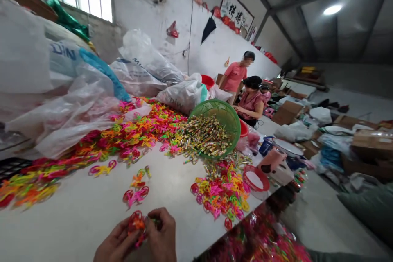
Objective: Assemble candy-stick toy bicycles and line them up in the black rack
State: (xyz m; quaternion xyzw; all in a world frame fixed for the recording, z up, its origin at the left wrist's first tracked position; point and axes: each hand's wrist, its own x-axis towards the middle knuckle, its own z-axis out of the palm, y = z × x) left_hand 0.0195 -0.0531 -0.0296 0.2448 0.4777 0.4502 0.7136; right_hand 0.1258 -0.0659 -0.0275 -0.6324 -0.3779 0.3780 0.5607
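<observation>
Close to the table's near edge, my left hand (116, 239) is closed round a small plastic toy (136, 221) with a red wheel-like ring and an orange part. My right hand (162, 235) meets it from the right, fingers pinched at the toy's side. Something greenish shows between those fingers, too small and covered to name. Just beyond my hands lie a pink toy piece with red rings (136, 196), an orange piece (138, 180) and a small patterned tube (148, 172).
A long heap of bright plastic pieces (123, 139) runs along the back of the table (80, 225). A tipped green basket (231, 123) spills small tubes (205, 135). A second pile (222, 190) and a red basket (256, 178) stand right. Two people (235, 75) are beyond.
</observation>
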